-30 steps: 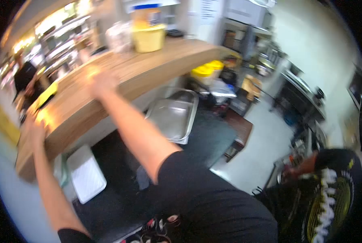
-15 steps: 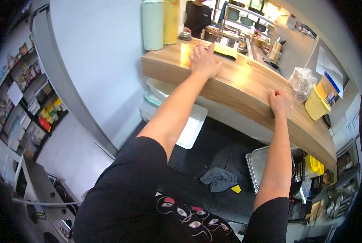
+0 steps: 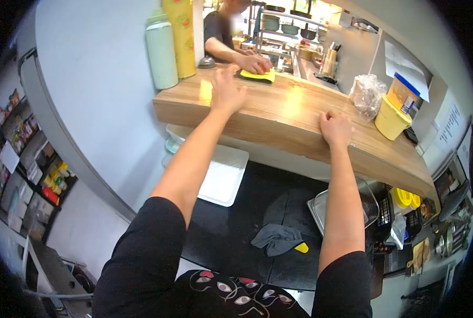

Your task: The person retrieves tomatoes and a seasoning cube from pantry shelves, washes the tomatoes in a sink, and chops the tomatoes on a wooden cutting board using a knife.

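My left hand [image 3: 227,92] rests on the wooden counter [image 3: 279,108] near its left end, fingers apart, holding nothing. Just beyond its fingertips lies a folded yellow-and-black cloth [image 3: 257,77], pressed by the hand [image 3: 255,63] of another person across the counter. My right hand [image 3: 336,129] sits curled in a loose fist at the counter's front edge, further right; nothing shows in it. Close to my left hand stand a pale green bottle [image 3: 162,53], a tall yellow patterned container [image 3: 179,40] and a small metal bell [image 3: 207,62].
Right on the counter are a plastic-wrapped bundle [image 3: 367,95] and a yellow tub [image 3: 393,119]. On the dark surface below lie a white tray [image 3: 226,177], a grey cloth [image 3: 277,239] and a metal tray [image 3: 318,209]. A person [image 3: 220,34] stands behind the counter.
The other person has leaned in and put a hand on the yellow-and-black cloth. My view has shifted right; my two hands stay at the counter in much the same poses.
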{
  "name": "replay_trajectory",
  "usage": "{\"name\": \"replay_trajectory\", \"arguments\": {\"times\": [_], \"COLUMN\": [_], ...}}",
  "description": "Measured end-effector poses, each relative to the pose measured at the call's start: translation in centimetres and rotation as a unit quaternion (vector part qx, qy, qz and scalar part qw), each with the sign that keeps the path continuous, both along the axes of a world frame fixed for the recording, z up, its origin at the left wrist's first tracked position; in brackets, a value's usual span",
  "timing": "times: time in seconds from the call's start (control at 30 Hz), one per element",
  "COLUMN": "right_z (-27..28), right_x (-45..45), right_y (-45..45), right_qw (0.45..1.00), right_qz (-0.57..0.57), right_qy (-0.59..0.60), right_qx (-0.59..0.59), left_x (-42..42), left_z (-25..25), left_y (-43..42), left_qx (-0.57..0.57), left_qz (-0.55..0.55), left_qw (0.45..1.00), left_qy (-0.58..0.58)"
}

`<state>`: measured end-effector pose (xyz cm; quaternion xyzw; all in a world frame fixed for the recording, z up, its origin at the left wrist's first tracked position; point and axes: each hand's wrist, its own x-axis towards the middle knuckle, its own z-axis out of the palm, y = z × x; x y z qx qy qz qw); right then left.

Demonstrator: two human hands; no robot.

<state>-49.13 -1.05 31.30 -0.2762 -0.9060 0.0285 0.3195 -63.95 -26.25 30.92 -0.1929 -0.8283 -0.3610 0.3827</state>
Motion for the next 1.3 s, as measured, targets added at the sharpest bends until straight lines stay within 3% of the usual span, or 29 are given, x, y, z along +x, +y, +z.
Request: {"name": "replay_trajectory", "arguments": {"times": [0.1, 0.2, 0.3, 0.33, 0.43, 0.53, 0.63, 0.67, 0.77, 0.8, 0.83, 0.87, 0.97, 1.03, 1.1, 1.17, 1.23, 1.3], "right_z": [0.4, 0.3, 0.0, 0.1, -0.1, -0.2, -0.4, -0.4, -0.7, -0.8, -0.9, -1.0, -0.8, -0.7, -0.2, -0.5, -0.7, -0.7], "right_x": [-0.2, 0.1, -0.2, -0.3, -0.1, -0.2, -0.2, -0.2, -0.3, -0.4, -0.5, -0.6, -0.6, -0.4, -0.5, -0.4, -0.3, -0.2], "right_y": [0.4, 0.0, 0.3, 0.3, 0.4, 0.6, 0.8, 0.8, 1.0, 0.9, 0.9, 1.1, 0.9, 0.6, 0.2, 0.5, 0.6, 1.1], "right_qw": [1.0, 1.0, 1.0, 1.0, 1.0, 1.0, 0.999, 0.999, 0.999, 0.998, 0.998, 0.998, 0.998, 0.998, 0.998, 0.998, 0.997, 0.997], "right_qz": [0.006, 0.005, 0.009, 0.013, 0.016, 0.02, 0.028, 0.028, 0.026, 0.029, 0.028, 0.032, 0.041, 0.045, 0.046, 0.038, 0.045, 0.042], "right_qy": [-0.021, -0.015, -0.007, -0.005, 0.001, 0.016, 0.032, 0.034, 0.044, 0.049, 0.05, 0.054, 0.056, 0.046, 0.045, 0.048, 0.057, 0.059], "right_qx": [-0.014, -0.016, -0.021, -0.02, -0.019, -0.012, -0.008, -0.007, 0.004, 0.01, 0.009, 0.009, 0.014, 0.01, 0.015, 0.02, 0.026, 0.032], "left_x": [-3.2, -3.9, -6.5, -6.7, -7.0, -6.0, -3.4, -4.6, -4.5, -4.0, -3.1, -3.4, -4.3, -5.0, -4.7, -5.5, -7.5, -9.0], "left_z": [-1.2, 0.0, 2.1, 2.9, 5.7, 8.0, 8.4, 7.2, 6.5, 7.4, 7.0, 6.9, 5.0, 3.7, 4.8, 7.5, 10.8, 11.3], "left_y": [-0.1, 0.1, 1.0, 2.0, 4.4, 6.3, 8.0, 8.8, 10.6, 11.0, 10.7, 11.5, 12.6, 11.9, 11.2, 10.0, 9.6, 8.3], "left_qx": [0.017, 0.038, -0.026, -0.029, 0.021, 0.021, -0.074, -0.108, -0.254, -0.353, -0.459, -0.501, -0.638, -0.611, -0.58, -0.48, -0.475, -0.447], "left_qz": [-0.023, -0.051, -0.106, -0.073, -0.169, -0.16, -0.19, -0.185, -0.07, -0.032, 0.021, 0.081, 0.19, 0.245, 0.151, 0.076, 0.01, -0.036], "left_qw": [0.996, 0.996, 0.984, 0.971, 0.959, 0.941, 0.955, 0.939, 0.935, 0.934, 0.886, 0.861, 0.746, 0.737, 0.795, 0.874, 0.878, 0.894], "left_qy": [0.086, 0.059, 0.143, 0.225, 0.225, 0.298, 0.215, 0.27, 0.239, 0.043, 0.065, -0.035, 0.009, 0.157, 0.095, 0.028, -0.062, -0.015]}}
